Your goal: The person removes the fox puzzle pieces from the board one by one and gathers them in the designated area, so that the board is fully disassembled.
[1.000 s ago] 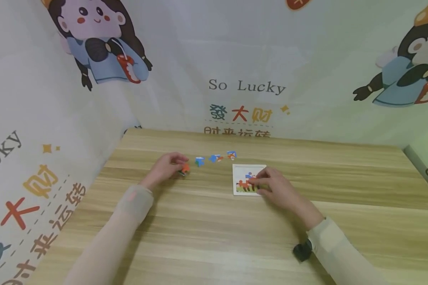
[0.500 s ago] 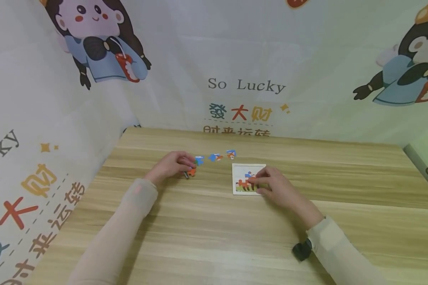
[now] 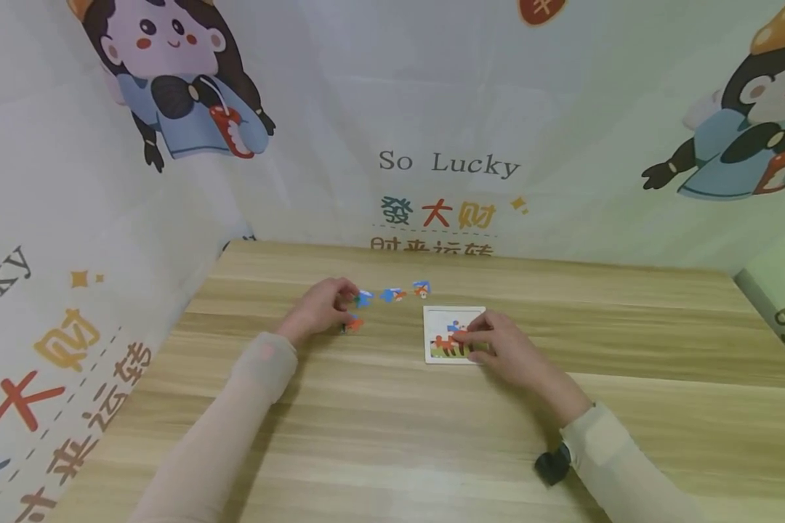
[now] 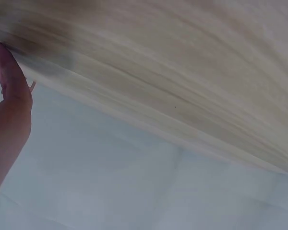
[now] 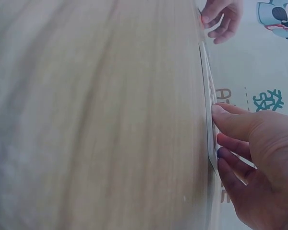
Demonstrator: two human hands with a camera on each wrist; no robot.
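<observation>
In the head view, my left hand (image 3: 319,311) is at the near end of a row of loose jigsaw pieces. Its thumb is at an orange piece (image 3: 354,325), while its forefinger is beside a blue piece with a green patch (image 3: 364,298). The fingers stand apart and partly cover both. My right hand (image 3: 512,347) rests its fingertips on a white square puzzle tray (image 3: 435,319). Joined orange and green pieces (image 3: 442,346) fill the tray's lower part, with a blue piece (image 3: 453,327) above them. The right side of the tray is hidden under that hand.
Two more loose pieces, a blue-and-orange one (image 3: 392,295) and another with an orange figure (image 3: 421,289), lie behind the tray on the wooden table (image 3: 379,421). A printed cloth (image 3: 314,181) hangs along the table's back. A black strap piece (image 3: 552,466) shows at my right wrist.
My left hand has slid to the right with the orange piece, and its fingers have since spread toward the blue piece. The right hand stays on the tray.
</observation>
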